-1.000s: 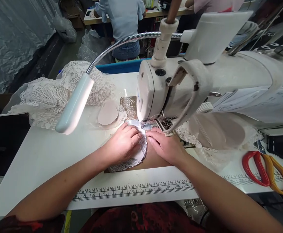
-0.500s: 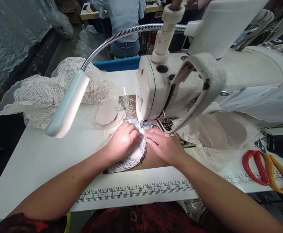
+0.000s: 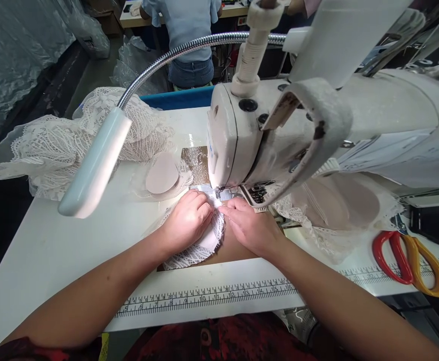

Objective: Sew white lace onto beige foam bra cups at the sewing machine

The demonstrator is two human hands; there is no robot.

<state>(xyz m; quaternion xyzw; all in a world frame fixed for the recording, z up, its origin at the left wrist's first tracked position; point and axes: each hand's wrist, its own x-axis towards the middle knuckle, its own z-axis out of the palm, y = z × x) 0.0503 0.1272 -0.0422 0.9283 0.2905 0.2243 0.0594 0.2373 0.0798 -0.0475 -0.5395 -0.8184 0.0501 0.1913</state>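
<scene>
A white lace piece (image 3: pixel 213 234) with a smooth lining lies under the needle end of the white sewing machine (image 3: pixel 225 135). My left hand (image 3: pixel 191 214) rests on top of it, its fingers curled and closed on the fabric just left of the presser foot (image 3: pixel 219 193). At the right edge of the lace, my right hand (image 3: pixel 251 225) is closed too, with index finger and thumb at the rim close to the foot. Its fingertips seem to hold the edge; the other fingers are folded beneath and partly hidden.
A bendable lamp (image 3: pixel 95 163) hangs over the table's left side, above heaped lace (image 3: pixel 61 145) and an oval pad (image 3: pixel 162 173). To the right lie more lace cups (image 3: pixel 339 203) and scissors (image 3: pixel 411 260). A ruler strip (image 3: pixel 204 298) lines the front edge. A person (image 3: pixel 189 35) sits beyond.
My right index finger has stretched out along the lace edge, and the right hand has shifted slightly. The left hand stays on the fabric. The whole view has moved a little.
</scene>
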